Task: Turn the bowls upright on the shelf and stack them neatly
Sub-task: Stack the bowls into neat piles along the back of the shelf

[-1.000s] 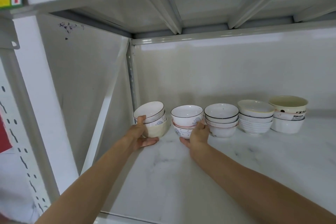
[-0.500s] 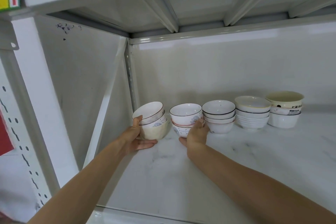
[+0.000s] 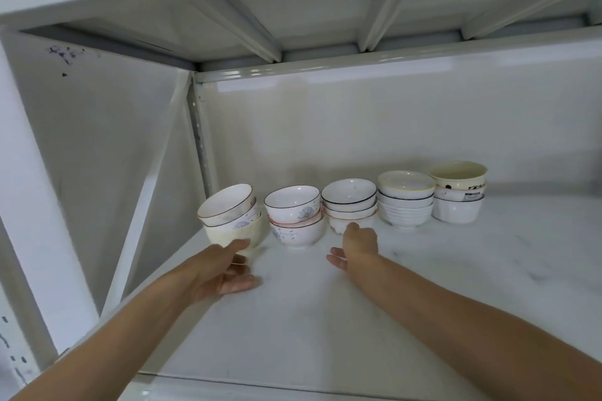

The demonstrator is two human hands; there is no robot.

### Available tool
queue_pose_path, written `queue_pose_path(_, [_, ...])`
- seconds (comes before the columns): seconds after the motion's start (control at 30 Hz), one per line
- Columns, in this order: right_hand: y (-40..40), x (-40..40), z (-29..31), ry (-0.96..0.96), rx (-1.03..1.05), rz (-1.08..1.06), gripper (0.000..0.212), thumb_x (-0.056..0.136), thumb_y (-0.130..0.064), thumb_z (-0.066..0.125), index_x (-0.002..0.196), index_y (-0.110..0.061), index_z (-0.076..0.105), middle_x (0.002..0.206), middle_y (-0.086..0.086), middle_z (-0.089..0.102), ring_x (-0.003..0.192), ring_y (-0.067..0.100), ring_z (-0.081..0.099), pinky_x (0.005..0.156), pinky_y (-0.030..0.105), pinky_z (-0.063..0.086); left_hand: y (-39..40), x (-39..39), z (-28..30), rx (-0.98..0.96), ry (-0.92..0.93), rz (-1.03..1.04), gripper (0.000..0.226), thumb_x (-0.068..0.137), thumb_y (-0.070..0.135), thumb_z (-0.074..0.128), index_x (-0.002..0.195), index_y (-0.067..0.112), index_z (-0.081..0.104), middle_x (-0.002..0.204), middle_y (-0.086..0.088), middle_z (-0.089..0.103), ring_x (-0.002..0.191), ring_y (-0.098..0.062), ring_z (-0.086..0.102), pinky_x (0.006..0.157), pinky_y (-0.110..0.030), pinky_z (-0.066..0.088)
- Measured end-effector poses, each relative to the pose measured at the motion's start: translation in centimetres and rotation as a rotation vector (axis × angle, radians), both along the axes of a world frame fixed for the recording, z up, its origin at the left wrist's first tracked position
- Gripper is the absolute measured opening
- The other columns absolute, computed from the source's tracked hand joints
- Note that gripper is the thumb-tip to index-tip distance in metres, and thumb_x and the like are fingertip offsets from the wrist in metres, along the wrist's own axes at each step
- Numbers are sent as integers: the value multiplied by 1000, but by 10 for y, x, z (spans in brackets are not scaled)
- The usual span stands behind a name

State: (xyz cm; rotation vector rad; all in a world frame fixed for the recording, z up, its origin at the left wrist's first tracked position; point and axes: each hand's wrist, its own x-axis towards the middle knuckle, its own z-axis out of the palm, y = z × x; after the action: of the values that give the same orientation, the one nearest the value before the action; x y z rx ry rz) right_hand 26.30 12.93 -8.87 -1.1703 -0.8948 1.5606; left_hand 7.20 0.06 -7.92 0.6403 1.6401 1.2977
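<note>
While off the 5 stacks [image 3: 342, 208]: both hands' fingers [image 3: 242, 282] apart (bare shelf [image 3: 456, 270] rightward).

a white metal rack fills the view, its pale marbled board [image 3: 325, 319] lit softly from the front. ribbed steel braces [image 3: 250, 26] run under the level above. a slanted strut [image 3: 153, 192] crosses the left side panel, which carries dark specks, perhaps ink [image 3: 63, 54]

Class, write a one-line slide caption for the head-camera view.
Five stacks of upright bowls line the shelf; left hand and right hand hover open nearby.
</note>
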Motion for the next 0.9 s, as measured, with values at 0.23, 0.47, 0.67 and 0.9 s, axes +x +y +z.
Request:
queue_pose_path(0.23, [44,82,2,60,-10,-209,32,99,-19,39,127,-6,44,104,13,54,99,33,62,41,32,53,43,114,9,83,-161,-219,53,91,31,62,131,1,47,130,-14,51,93,-41,70,84,-44,58])
queue_pose_path(0.47, [79,147,5,75,15,-136,49,99,-37,46,135,-3,43,118,7,48,106,31,60,76,41,56,104,187,9,158,-195,4,86,85,55,62,149,14,21,159,-1,13,95,-35,70,100,-44,50])
queue_pose_path(0.67, [88,162,12,54,36,117,72,87,-68,45,141,-20,38,153,-1,30,98,32,66,91,40,55,127,199,9,284,-200,199,93,75,63,67,142,11,31,140,4,31,99,-33,65,77,-44,60])
queue_pose_path(0.9, [109,154,21,25,32,255,83,70,-80,55,129,-23,44,132,13,55,92,37,68,79,43,59,140,195,10,300,-193,234,98,64,77,65,140,23,35,133,0,51,71,-37,73,69,-46,61])
